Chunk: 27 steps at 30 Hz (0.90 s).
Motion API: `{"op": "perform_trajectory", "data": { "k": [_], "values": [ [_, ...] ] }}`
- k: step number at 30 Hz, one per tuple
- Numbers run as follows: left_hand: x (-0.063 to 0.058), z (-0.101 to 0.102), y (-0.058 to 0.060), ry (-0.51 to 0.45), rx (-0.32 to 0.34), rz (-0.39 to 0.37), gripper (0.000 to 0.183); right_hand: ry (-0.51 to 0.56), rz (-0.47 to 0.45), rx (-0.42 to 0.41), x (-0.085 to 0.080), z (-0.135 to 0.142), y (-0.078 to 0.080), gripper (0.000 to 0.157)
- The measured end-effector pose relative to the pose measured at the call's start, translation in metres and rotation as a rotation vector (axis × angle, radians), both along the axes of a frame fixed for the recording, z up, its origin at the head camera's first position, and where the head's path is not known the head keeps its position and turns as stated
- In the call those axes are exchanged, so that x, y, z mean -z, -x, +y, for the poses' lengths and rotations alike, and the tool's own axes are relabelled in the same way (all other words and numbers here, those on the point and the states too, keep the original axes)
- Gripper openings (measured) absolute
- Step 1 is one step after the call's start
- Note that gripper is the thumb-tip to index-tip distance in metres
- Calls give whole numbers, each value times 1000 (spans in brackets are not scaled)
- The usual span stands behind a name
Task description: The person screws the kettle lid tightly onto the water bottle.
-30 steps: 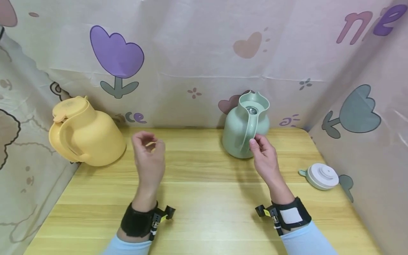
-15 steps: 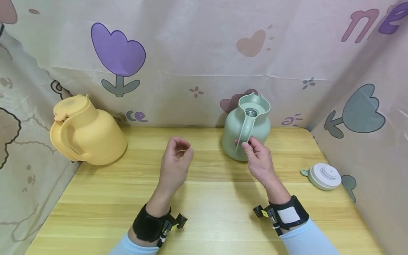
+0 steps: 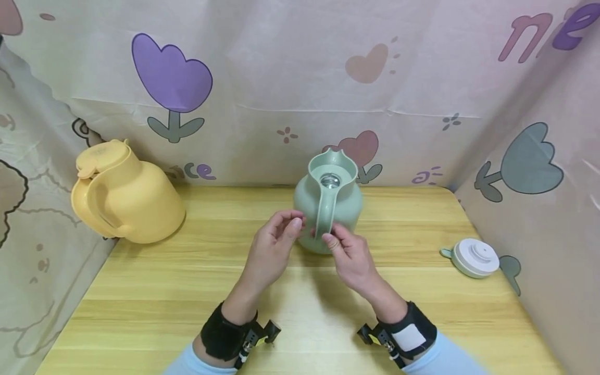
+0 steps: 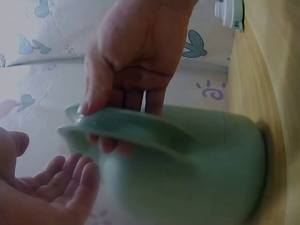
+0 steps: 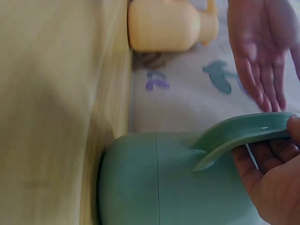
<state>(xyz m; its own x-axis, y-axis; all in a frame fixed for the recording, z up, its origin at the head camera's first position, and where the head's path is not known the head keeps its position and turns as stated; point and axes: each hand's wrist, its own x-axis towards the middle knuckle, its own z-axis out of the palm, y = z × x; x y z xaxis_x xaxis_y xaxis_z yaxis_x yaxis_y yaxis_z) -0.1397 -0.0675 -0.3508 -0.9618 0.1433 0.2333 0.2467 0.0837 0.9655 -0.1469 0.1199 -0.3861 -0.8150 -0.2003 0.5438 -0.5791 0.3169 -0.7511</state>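
My right hand (image 3: 353,260) holds the handle of a pale green thermos jug (image 3: 349,200), thumb on the near side and fingers through the loop. The jug is upright with its mouth uncovered, and a shiny round opening shows inside the collar. In the right wrist view the jug's base (image 5: 122,178) is close to the tabletop; I cannot tell if it touches. My left hand (image 3: 272,250) is just left of the handle, fingers loosely bent and holding nothing. The left wrist view shows its fingers (image 4: 70,183) beside the jug's spout end.
A yellow thermos jug (image 3: 140,203) with its lid on stands at the table's back left. On the right lies a white and green lid (image 3: 477,258), white side up. Patterned cloth (image 3: 281,62) hangs behind the wooden table (image 3: 154,312) and at both sides.
My right hand has brought the green thermos jug left and nearer to me, its fingers now through the handle. My left hand has moved right, up beside the handle.
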Motion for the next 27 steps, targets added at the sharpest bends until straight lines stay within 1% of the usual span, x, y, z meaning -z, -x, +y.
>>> {"op": "perform_trajectory", "data": {
  "k": [2, 5, 8, 10, 14, 16, 18, 19, 21, 23, 24, 27],
  "values": [
    [-2, 0, -2, 14, -8, 14, 40, -32, 49, -24, 1, -8, -5, 23],
    [-5, -1, -6, 44, -50, 24, 38, -67, 102, -64, 3, -17, -11, 26],
    [-8, -1, -10, 79, -92, 19, 37, -87, 131, -112, 4, -23, -15, 24],
    [-8, 0, -11, 97, -84, 15, 36, -108, 161, -132, 4, -25, -16, 24],
    [-5, 2, -11, 117, -23, 25, 35, -170, 225, -142, 3, -24, -15, 23],
    [-3, 3, -11, 114, -1, 31, 33, -193, 269, -117, 1, -21, -14, 26],
    [-2, 4, -11, 92, 15, 30, 33, -176, 307, -92, -1, -17, -12, 31],
    [-1, 5, -11, 78, 22, 28, 32, -157, 329, -73, -2, -15, -10, 30],
    [1, 7, -10, 37, 44, 28, 34, -107, 355, -33, -2, -8, -7, 22],
    [3, 10, -11, -10, 53, 27, 36, -63, 350, 16, -2, 1, -4, 10],
    [5, 12, -11, -27, 51, 27, 38, -57, 337, 53, -1, 7, -2, 7],
    [9, 15, -12, -58, 22, 41, 38, -87, 256, 184, 1, 25, 4, 6]
  ]
}}
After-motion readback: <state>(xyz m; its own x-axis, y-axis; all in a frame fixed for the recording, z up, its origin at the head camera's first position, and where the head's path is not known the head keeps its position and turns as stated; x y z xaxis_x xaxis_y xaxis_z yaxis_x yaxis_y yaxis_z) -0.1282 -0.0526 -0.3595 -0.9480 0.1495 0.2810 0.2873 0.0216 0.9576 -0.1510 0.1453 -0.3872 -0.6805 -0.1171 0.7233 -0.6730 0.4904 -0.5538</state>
